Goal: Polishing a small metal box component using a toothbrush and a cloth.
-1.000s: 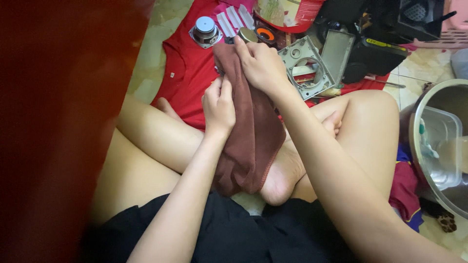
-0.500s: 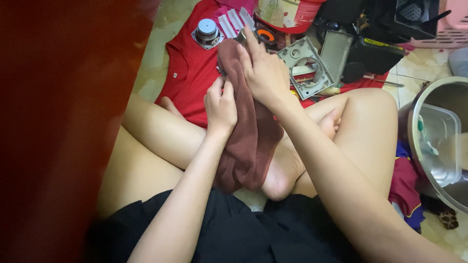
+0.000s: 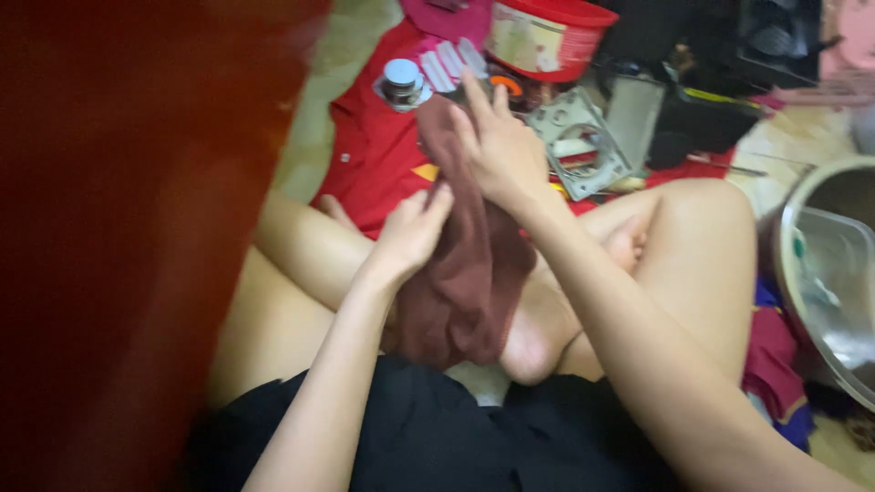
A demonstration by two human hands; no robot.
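Observation:
A dark maroon cloth drapes over my crossed legs and runs up toward the red fabric on the floor. My left hand pinches the cloth's left edge about midway along. My right hand lies flat on the cloth's upper end, fingers stretched forward, pressing it down. Whatever may be under the cloth is hidden.
A red shirt is spread on the floor with a small metal-capped jar, white plastic pieces, a grey metal bracket with a round hole and a red tub. A steel basin stands at the right. A blurred red surface fills the left.
The view has shifted and blurred slightly. My right hand has slid forward along the cloth's upper end; my left hand keeps its hold on the edge.

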